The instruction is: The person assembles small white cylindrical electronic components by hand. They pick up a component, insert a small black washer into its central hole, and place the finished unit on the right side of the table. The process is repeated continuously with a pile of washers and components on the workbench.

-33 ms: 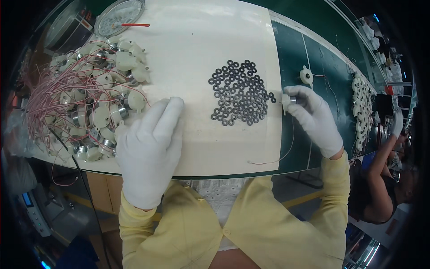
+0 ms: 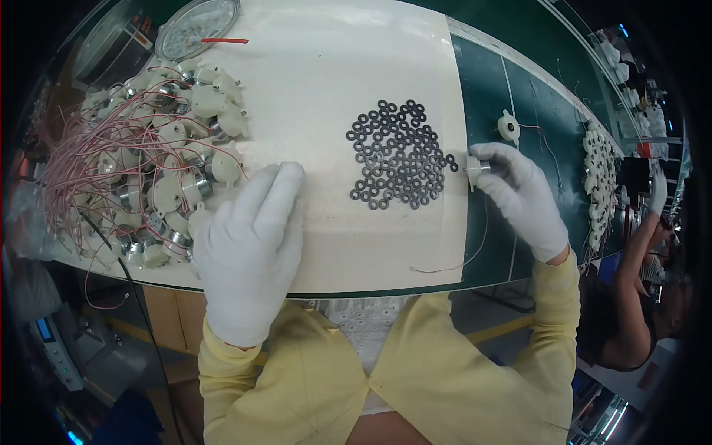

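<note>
My right hand [image 2: 525, 200], in a white glove, pinches a small round motor [image 2: 477, 170] between thumb and fingers, over the edge where the white sheet meets the green mat. The motor has an off-white plastic flange and a silvery body; its thin wire [image 2: 484, 237] trails down toward the table's near edge. My left hand [image 2: 248, 248], also gloved, lies on the white sheet with its fingers stretched out and nothing visible in it. Beside it, a heap of similar motors [image 2: 165, 194] with reddish wires fills the left. Many small black rings [image 2: 393, 152] lie between my hands.
A single motor [image 2: 509, 127] lies on the green mat [image 2: 486, 89] beyond my right hand. Farther right stands a long row of off-white parts [image 2: 595, 185]. A round clear container [image 2: 194, 28] and a red strip [image 2: 233, 41] are at the far left. A co-worker's arm [image 2: 630, 252] shows at right.
Both of my hands and the motor stay where they were. The co-worker's gloved hand at the right has shifted slightly upward in the picture.
</note>
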Demonstrator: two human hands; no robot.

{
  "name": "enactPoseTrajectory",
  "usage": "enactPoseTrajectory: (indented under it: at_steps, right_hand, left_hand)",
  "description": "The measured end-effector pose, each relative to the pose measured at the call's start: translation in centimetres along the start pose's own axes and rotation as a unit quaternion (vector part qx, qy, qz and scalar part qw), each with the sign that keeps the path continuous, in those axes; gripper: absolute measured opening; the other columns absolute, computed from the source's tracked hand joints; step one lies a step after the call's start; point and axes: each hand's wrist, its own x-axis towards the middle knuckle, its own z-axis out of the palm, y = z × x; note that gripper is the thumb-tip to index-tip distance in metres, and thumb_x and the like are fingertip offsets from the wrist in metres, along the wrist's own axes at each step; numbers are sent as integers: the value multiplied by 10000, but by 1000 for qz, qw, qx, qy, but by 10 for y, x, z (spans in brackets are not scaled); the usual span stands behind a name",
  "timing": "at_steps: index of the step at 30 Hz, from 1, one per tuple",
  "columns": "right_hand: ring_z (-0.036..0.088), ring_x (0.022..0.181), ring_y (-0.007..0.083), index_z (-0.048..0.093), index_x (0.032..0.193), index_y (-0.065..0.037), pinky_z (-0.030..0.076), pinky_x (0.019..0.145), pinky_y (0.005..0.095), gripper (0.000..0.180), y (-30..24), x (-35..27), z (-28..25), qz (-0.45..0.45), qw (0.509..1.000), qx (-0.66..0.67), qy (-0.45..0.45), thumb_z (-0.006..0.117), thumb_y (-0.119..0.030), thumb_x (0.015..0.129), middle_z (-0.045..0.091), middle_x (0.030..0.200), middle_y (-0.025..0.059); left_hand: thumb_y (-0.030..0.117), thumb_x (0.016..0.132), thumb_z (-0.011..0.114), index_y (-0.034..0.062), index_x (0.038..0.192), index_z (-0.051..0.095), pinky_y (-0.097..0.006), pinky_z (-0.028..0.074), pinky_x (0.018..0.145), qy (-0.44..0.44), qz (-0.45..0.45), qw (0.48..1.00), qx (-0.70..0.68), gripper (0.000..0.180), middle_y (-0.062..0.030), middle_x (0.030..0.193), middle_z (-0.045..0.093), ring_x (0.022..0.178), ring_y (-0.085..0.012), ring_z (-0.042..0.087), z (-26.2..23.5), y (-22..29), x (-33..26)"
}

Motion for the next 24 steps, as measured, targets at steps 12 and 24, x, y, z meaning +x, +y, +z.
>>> enactPoseTrajectory:
  at_steps: [12, 24]
  right_hand:
    - [695, 798, 237, 658, 1239, -19, 539, 712, 331, 358, -9, 8, 2, -155, 964, -215, 16, 762, -41, 898, 722, 984, 110]
    - [640, 844, 248, 667, 1194, -166, 456, 760, 384, 469, -39, 18, 0, -280, 824, -493, -13, 759, -39, 752, 650, 943, 23]
  left_hand:
    - [15, 828, 780, 35, 1369, 655, -399, 488, 771, -62, -66, 996, -24, 555, -108, 1159, 722, 841, -293, 624, -9, 13, -1]
    - [-68, 797, 773, 3, 1326, 669, -404, 501, 698, -66, -67, 993, -70, 544, -132, 1061, 729, 812, -319, 649, -8, 9, 4]
